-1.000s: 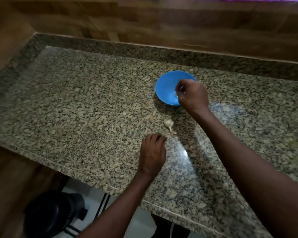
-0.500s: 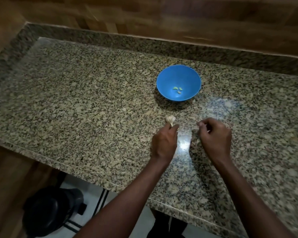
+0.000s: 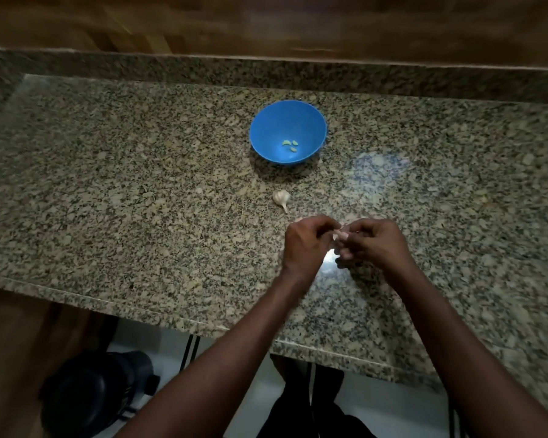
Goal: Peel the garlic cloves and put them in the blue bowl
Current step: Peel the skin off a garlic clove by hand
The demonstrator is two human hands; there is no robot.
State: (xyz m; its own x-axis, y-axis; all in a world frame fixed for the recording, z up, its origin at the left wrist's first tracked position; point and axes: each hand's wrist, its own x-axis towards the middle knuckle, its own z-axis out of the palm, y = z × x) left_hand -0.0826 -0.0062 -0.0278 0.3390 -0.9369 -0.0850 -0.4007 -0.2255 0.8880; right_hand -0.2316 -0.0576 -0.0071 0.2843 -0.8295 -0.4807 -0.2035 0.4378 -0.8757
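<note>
both hands meet over the near part of the granite desk (image 3: 140, 191) — left hand (image 3: 307, 245) and right hand (image 3: 374, 245) w/ fingers curled, pinching a pale garlic clove (image 3: 340, 233) between them, mostly hidden by the fingertips. just beyond the hands lies the rest of the garlic bulb (image 3: 281, 197), stem pointing toward the person; farther back, the blue bowl (image 3: 288, 121) sits upright w/ three peeled cloves (image 3: 290, 145) at its bottom. below the desk edge, at left — a dark round object (image 3: 89, 393) on the floor, too dim to tell what.
</note>
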